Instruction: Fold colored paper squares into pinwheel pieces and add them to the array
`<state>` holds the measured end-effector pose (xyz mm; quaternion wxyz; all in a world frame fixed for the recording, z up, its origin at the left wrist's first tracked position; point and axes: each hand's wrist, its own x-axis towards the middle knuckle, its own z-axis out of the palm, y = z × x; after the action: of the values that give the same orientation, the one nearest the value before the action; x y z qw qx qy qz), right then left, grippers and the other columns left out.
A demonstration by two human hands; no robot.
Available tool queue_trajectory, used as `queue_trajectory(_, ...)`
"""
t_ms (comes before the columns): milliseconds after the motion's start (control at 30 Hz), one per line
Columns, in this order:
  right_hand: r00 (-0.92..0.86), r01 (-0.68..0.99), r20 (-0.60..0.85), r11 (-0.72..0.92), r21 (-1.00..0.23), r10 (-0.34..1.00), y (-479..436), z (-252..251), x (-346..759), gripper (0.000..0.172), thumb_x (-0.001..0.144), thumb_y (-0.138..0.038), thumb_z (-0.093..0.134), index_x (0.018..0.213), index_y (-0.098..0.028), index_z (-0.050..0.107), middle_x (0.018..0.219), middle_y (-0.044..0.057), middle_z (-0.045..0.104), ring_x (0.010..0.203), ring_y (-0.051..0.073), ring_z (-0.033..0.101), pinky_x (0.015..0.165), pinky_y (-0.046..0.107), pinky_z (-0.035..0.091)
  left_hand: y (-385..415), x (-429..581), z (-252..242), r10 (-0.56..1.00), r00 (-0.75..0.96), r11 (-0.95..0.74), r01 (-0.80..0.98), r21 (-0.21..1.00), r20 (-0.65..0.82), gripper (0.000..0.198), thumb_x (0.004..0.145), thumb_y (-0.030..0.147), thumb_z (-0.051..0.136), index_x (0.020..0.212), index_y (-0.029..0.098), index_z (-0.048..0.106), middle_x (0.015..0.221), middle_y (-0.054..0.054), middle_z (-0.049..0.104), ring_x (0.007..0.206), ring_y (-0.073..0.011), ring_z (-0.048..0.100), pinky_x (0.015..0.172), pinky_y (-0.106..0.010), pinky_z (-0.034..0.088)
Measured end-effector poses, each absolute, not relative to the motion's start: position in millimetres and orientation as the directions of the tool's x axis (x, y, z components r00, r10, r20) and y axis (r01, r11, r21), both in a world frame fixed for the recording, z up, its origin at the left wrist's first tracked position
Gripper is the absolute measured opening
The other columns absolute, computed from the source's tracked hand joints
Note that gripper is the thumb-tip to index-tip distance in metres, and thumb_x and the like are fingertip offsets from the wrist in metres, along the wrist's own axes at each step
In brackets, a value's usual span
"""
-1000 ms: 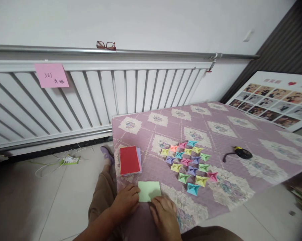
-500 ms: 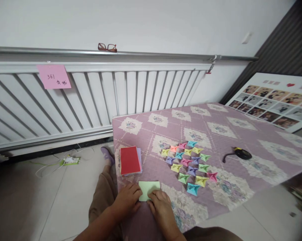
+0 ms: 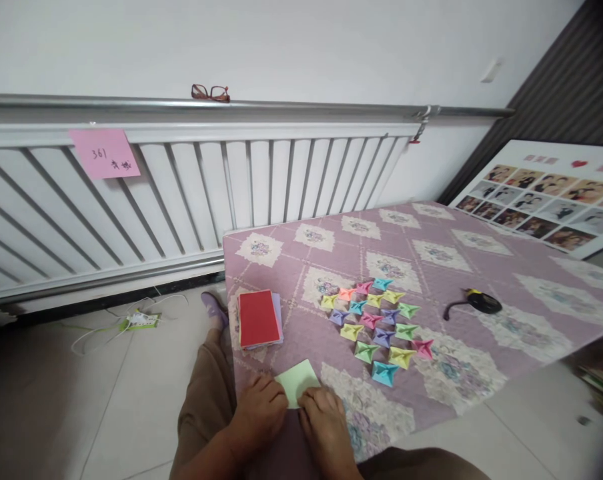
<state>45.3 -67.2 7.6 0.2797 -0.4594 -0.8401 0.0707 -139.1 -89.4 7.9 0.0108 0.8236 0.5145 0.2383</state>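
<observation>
Lying askew at the near end of the cloth-covered desk (image 3: pixel 301 343), a green paper (image 3: pixel 297 385) is held at two sides. The grip of the left hand (image 3: pixel 262 405) and of the right hand (image 3: pixel 325 415) appears closed on it, though fingertips are partly hidden. A red-topped stack (image 3: pixel 259 319) and folded shapes (image 3: pixel 370 321) are seen beyond.

You can see a white radiator (image 3: pixel 260 180) against the wall (image 3: pixel 306 47). Just above the radiator runs a silver pipe (image 3: pixel 321 106), and brown glasses (image 3: pixel 211 99) sit on it. A pink note (image 3: pixel 105 155) saying 361 hangs on the radiator's front. Below the radiator, a green and white power strip (image 3: pixel 141 322) lies on the floor (image 3: pixel 116 400). To the radiator's right you see a board (image 3: pixel 546 200) full of photos.
</observation>
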Motion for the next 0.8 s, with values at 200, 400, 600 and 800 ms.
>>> queue_trajectory(200,-0.393,0.723,0.393,0.543,-0.427,0.831,-75.6,3.5,53.6,0.019,0.082,-0.010,0.054,0.080,-0.027,0.063,0.086,0.000,0.065,0.082,0.019,0.058,0.078,0.033,0.040,-102.2,-134.1,5.3,0.937,0.212,-0.314,0.860,0.404,0.276,0.009,0.084,0.019,0.058,0.089,0.025,0.063,0.090,-0.001,0.063,0.089,-0.0195,0.053,0.081,-0.034,0.036)
queue_trajectory(400,-0.335,0.759,0.365,0.478,-0.442,0.869,-77.3,4.4,53.0,0.015,0.084,-0.016,0.055,0.077,-0.027,0.062,0.089,0.002,0.064,0.084,0.022,0.058,0.076,0.035,0.041,-99.1,-135.2,14.1,0.983,0.059,-0.142,0.850,0.507,0.176,0.014,0.083,0.013,0.056,0.080,0.024,0.065,0.091,-0.002,0.062,0.090,-0.0203,0.053,0.085,-0.038,0.036)
queue_trajectory(600,-0.303,0.809,0.322,0.421,-0.411,0.897,-75.9,1.2,51.4,0.011,0.085,-0.019,0.055,0.077,-0.025,0.059,0.090,0.004,0.063,0.086,0.024,0.056,0.077,0.038,0.041,-95.6,-133.0,18.7,0.991,-0.025,-0.052,0.838,0.543,0.134,0.010,0.079,0.014,0.061,0.074,0.023,0.065,0.093,-0.002,0.063,0.093,-0.0229,0.053,0.088,-0.043,0.035)
queue_trajectory(800,-0.287,0.836,0.293,0.388,-0.387,0.912,-74.9,-3.0,49.9,0.009,0.086,-0.020,0.055,0.079,-0.024,0.060,0.091,0.005,0.062,0.086,0.025,0.056,0.078,0.041,0.041,-93.9,-131.4,20.2,0.994,-0.045,-0.017,0.845,0.535,0.104,0.008,0.080,0.019,0.061,0.075,0.023,0.064,0.094,-0.002,0.062,0.094,-0.0232,0.052,0.089,-0.044,0.033)
